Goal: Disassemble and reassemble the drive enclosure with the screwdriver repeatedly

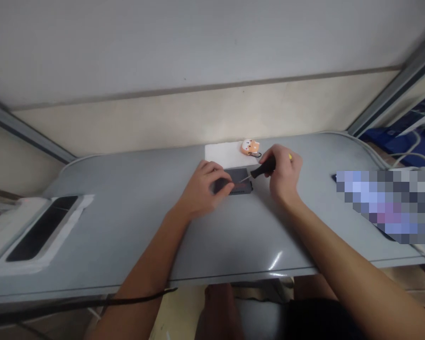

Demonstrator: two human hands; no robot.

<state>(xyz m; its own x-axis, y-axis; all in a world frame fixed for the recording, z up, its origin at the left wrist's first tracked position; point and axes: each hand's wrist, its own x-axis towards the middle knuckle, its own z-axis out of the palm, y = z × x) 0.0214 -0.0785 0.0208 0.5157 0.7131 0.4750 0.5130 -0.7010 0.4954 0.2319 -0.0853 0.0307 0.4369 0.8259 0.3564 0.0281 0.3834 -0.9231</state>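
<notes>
My right hand (pixel 282 171) is closed round the black handle of a screwdriver (pixel 264 168). The thin metal shaft points left and down, its tip at the top of a small dark grey box (pixel 242 175) with a row of slots along its near side. Over the left end of that box, my left hand (pixel 208 188) is closed, thumb and fingers curled against it. Those fingers hide part of the box, and I cannot make out any screw under the tip.
Behind the box lies a white sheet (pixel 221 153) with an orange-and-white animal-shaped case (pixel 248 147) on it. A black phone-like slab (pixel 44 229) rests on white material at the left. A blurred-out device (pixel 386 208) and white cables (pixel 366 146) are at the right of the grey table (pixel 127 189).
</notes>
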